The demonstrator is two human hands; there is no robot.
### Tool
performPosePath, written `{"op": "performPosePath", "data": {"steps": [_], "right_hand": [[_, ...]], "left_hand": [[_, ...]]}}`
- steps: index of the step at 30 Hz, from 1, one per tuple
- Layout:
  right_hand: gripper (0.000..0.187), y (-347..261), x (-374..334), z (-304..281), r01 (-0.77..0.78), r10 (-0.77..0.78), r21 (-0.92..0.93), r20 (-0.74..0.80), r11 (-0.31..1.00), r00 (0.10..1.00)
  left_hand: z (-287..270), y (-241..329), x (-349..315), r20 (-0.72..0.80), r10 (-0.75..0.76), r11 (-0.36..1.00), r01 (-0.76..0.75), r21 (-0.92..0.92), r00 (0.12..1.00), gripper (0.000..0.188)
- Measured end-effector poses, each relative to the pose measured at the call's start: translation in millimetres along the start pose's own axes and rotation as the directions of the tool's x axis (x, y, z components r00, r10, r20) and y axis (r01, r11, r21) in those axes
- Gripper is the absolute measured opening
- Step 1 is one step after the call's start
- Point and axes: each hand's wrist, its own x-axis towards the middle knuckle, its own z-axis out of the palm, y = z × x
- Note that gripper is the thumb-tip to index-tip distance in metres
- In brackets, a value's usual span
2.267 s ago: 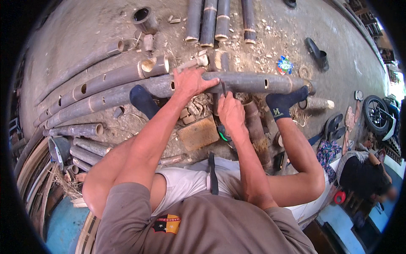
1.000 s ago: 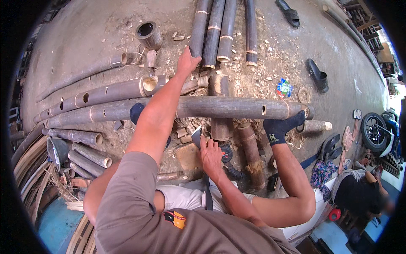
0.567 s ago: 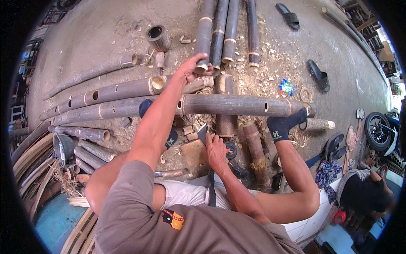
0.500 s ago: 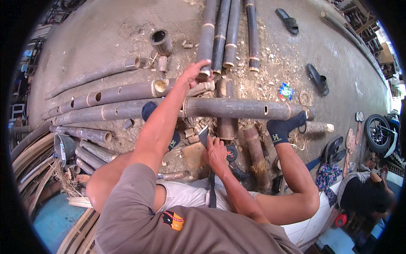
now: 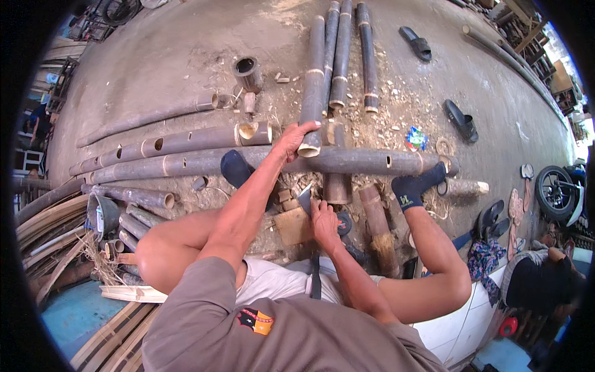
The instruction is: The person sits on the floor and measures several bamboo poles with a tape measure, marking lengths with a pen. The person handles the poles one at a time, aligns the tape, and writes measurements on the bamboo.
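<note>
My left hand (image 5: 296, 141) is closed round the near end of a dark bamboo pole (image 5: 312, 77). That end, with a pale cut rim, lies over a long bamboo pole (image 5: 353, 159) running crosswise, which has small slots cut in it. My socked feet rest against the crosswise pole. Close to my lap, my right hand (image 5: 323, 218) grips a knife, its blade (image 5: 305, 197) pointing up and left; the fingers hide the handle. Beside that hand are a flat wood block (image 5: 293, 227) and a round black-and-red object (image 5: 344, 223), perhaps a tape measure.
More bamboo poles (image 5: 341, 59) lie ahead among wood chips. To the left are a holed bamboo pole (image 5: 204, 137), a bamboo cup (image 5: 248, 75), a grey bucket (image 5: 102, 214) and split strips (image 5: 52, 229). Black sandals (image 5: 461, 121) lie right, near a motorbike wheel (image 5: 553, 195).
My left hand has drawn the bamboo pole toward me, so its near end now overlaps the crosswise pole. The right hand still grips the knife in nearly the same place.
</note>
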Motion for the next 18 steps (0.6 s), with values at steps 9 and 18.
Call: {"op": "performPosePath", "data": {"steps": [9, 18], "right_hand": [[0.057, 0.4, -1.8, -37.2, -0.266, 0.176, 0.552, 0.212, 0.790, 0.961], [0.036, -3.6, -31.1, -121.5, -0.515, 0.357, 0.824, 0.419, 0.237, 0.835]], "left_hand": [[5.4, 18.2, -11.4, -0.229, 0.566, 0.815, -0.495, 0.300, 0.792, 0.080], [59.4, 94.8, -65.4, -0.063, 0.833, 0.529, -0.760, 0.377, 0.549, 0.061]]}}
